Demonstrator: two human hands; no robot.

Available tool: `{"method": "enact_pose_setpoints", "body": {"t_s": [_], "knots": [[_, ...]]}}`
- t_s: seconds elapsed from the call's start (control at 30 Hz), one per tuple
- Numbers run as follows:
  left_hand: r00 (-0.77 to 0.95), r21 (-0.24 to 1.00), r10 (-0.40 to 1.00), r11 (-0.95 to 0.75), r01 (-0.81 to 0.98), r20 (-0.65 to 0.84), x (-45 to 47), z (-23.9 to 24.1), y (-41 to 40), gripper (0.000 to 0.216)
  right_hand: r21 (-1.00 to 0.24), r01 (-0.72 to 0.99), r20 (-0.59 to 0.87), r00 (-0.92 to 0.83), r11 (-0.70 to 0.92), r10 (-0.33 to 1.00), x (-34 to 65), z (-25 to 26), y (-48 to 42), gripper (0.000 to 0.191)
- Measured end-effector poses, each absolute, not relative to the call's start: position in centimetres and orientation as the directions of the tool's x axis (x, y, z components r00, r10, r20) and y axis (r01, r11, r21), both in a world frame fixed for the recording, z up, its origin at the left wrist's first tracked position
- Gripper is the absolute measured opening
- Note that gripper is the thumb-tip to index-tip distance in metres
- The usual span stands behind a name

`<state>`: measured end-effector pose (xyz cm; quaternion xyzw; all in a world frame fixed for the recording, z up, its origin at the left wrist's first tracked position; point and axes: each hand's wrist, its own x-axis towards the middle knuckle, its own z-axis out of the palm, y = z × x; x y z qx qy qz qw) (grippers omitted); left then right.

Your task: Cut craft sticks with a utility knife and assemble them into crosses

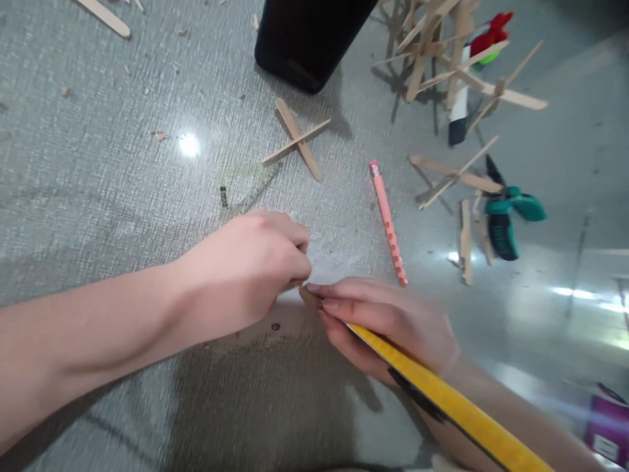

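My left hand (250, 269) is closed in a pinch at the middle of the table, its fingertips meeting my right hand. My right hand (388, 321) is wrapped round a long yellow tool with a black stripe (442, 400), whose tip (308, 295) sits right where the left fingers pinch. What the left fingers hold there is too small and hidden to name. A faint clear plastic set square (246, 187) lies just beyond the left hand.
A pink pencil (388, 223) lies right of the hands. Two crossed wooden sticks (297, 139) lie further back, near a black container (309, 39). A stick structure (452, 65), teal pliers (506, 219), loose sticks (464, 239) and a purple object (607, 426) occupy the right side.
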<state>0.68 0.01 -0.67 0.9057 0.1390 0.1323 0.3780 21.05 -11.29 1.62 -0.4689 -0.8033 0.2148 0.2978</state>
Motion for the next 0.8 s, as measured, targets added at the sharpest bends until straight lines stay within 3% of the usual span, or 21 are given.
{"method": "enact_pose_setpoints", "body": {"t_s": [0.7, 0.8], "knots": [[0.921, 0.665, 0.362, -0.725, 0.182, 0.143, 1.11, -0.7, -0.14, 0.024, -0.566, 0.639, 0.292, -0.436, 0.521, 0.851, 20.65, 1.67, -11.27, 0.03], [0.922, 0.654, 0.357, -0.735, 0.18, 0.149, 1.18, -0.71, -0.14, 0.024, -0.539, 0.663, 0.295, -0.43, 0.52, 0.853, 20.55, 1.54, -11.43, 0.022]]}}
